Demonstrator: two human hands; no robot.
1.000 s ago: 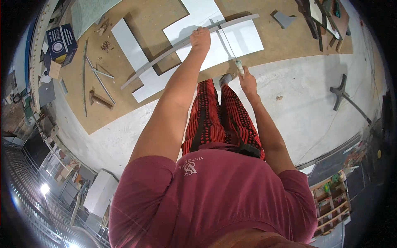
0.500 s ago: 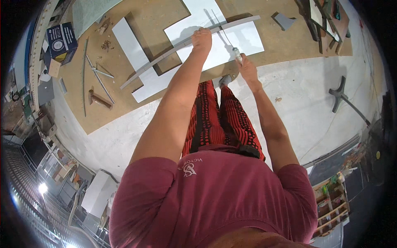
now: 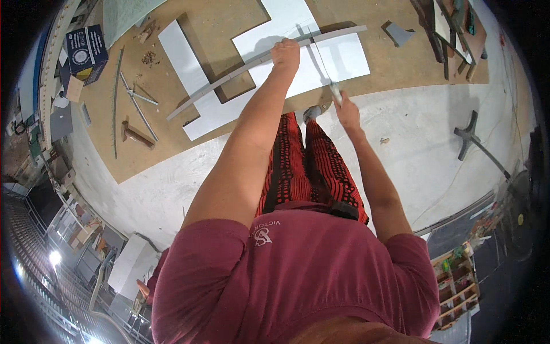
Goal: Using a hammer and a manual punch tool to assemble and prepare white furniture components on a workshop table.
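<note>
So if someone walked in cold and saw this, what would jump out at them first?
Probably the long grey metal strip lying slantwise across the white sheet on the brown board table, pinned down by the left hand. Just beside it, the right hand grips a thin metal blade tool that crosses the strip. Off to the left lies a scatter of loose metal rods.

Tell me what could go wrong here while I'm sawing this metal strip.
The left hand presses on the long metal strip right beside the thin saw that the right hand grips, so a slip could catch the fingers. The strip overhangs the white sheet and looks unclamped, so it might shift or spring.
</note>
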